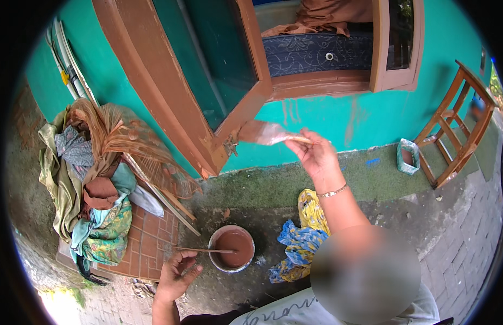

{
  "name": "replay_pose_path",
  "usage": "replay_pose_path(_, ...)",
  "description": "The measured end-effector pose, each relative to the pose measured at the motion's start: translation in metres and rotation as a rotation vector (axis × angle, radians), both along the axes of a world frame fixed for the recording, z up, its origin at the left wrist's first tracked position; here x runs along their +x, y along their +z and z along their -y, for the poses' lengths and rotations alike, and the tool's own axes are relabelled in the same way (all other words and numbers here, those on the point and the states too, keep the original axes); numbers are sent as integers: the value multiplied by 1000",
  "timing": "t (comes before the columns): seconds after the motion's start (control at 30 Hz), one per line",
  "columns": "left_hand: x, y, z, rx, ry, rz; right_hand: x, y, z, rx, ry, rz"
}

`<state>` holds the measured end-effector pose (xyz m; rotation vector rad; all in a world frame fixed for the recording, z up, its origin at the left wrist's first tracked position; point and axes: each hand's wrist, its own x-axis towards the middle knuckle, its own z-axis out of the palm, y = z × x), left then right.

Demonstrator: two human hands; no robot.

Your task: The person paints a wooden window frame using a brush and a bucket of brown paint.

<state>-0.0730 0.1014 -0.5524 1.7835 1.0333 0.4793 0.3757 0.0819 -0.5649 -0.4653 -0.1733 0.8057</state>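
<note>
While the right hand (316, 154) pinches the pale handle of a broad, flat paintbrush (269, 134) – blurred, at the lower corner of the brown wooden window sash (243, 112) – the left hand (173, 275) is at a thin wooden stick (211, 251). Can't tell if it's gripping. Hands well apart. Stick's far end sits in brown paint (229, 238), in a round, pale-rimmed pot (234, 270) on the ground.

"What's the brush (268, 133) like?"
"Blurry and wide, pale with a brown end. It points left, at the low corner of the brown window (214, 57). I can't tell if they touch."
"And the pot (231, 270)?"
"It's round, on the ground, with brown paint (233, 242) inside. A thin stick (214, 250) dips its tip in."
</note>
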Motion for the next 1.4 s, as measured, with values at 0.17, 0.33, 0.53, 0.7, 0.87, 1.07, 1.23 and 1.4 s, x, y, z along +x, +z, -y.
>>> replay_pose_path(0.17,0,1,1,29,-17,2,4,30,12,67,-196,109)
replay_pose_path(0.33,-3,-2,-3,26,-21,0,-1,30,1,147,-232,233)
replay_pose_path(0.53,-7,-2,-2,-23,3,15,-29,-14,12,110,-37,320)
replay_pose_path(0.7,-10,-5,-3,-16,-13,17,-20,-15,13,130,-91,309)
replay_pose_path(0.87,-9,0,0,-7,-12,9,-29,20,8,257,-52,327)
replay_pose_path(1.07,-6,-1,-1,7,-31,2,-25,-37,7,129,46,331)
replay_pose_path(1.23,-9,-5,-2,-25,-21,7,-14,-31,13,123,-53,326)
replay_pose_path(1.4,-4,-2,0,-2,-28,1,-20,7,15,209,-85,349)
